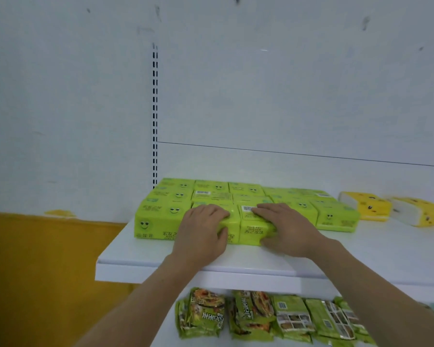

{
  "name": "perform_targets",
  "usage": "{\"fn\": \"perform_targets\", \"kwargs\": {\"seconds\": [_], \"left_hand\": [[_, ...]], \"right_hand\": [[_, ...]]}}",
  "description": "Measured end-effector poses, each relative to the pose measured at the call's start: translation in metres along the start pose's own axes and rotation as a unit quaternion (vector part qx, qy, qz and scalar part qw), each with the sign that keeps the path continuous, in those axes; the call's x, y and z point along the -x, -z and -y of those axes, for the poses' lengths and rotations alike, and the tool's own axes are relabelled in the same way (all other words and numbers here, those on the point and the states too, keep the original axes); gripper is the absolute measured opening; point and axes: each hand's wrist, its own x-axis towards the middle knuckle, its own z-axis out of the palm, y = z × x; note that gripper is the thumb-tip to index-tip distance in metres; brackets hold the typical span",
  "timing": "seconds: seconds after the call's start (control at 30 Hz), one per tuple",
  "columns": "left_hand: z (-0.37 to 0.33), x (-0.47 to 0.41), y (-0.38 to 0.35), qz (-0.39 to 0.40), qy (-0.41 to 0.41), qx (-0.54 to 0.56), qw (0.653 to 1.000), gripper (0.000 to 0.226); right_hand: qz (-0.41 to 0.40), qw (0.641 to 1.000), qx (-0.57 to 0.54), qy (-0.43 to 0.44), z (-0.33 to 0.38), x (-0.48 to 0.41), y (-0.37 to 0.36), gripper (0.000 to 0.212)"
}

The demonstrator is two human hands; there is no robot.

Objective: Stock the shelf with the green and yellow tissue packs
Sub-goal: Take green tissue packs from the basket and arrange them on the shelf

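The task looks well advanced for the green part, and hardly begun for the yellow part. The green packs (161,214) stand in a tight block on the shelf (161,261). The block starts at the left edge and reaches from the rear wall to near the front edge, in several rows with the packs touching each other.

Both hands are on the front row of this block. The left hand (203,231) grips a front pack (232,221): its fingers (216,211) lie curled over the top and the thumb presses the front face. The right hand (286,229) grips the barcode pack (251,229) just beside it in the same way, with its fingers (263,209) over the top and the thumb low on the front. I judge that these two packs are being set or pushed into the row – the step in hand is placing, not fetching.

What is left, as I judge it: two yellow packs (368,206) lie loose toward the right edge, tilted and not in line with anything, apart from the green block. They need to be put in order. Whether more packs wait outside the view, I cannot tell.

On the lower shelf (411,294) some noodle bags (251,314) lie in a row – they are not part of this task.
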Motion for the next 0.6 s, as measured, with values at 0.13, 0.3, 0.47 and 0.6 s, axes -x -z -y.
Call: {"fn": "perform_targets", "kwargs": {"seconds": [0.13, 0.3, 0.47, 0.6], "left_hand": [[-0.004, 0.002, 0.001, -0.009, 0.006, 0.004, 1.000, 0.033], [-0.033, 0.014, 0.010, -0.037, 0.000, 0.112, 0.993, 0.035], [-0.109, 0.050, 0.026, -0.002, 0.081, 0.376, 0.923, 0.029], [-0.154, 0.093, 0.013, 0.045, 0.133, 0.479, 0.867, 0.025]], "right_hand": [[-0.015, 1.000, -0.004, -0.008, 0.004, 0.003, -0.002, 0.077], [-0.110, 0.993, -0.048, 0.006, 0.006, 0.034, -0.007, 0.062], [-0.239, 0.957, -0.163, 0.011, 0.008, 0.095, -0.023, 0.037], [-0.292, 0.931, -0.219, 0.017, 0.007, 0.154, -0.042, 0.031]]}}
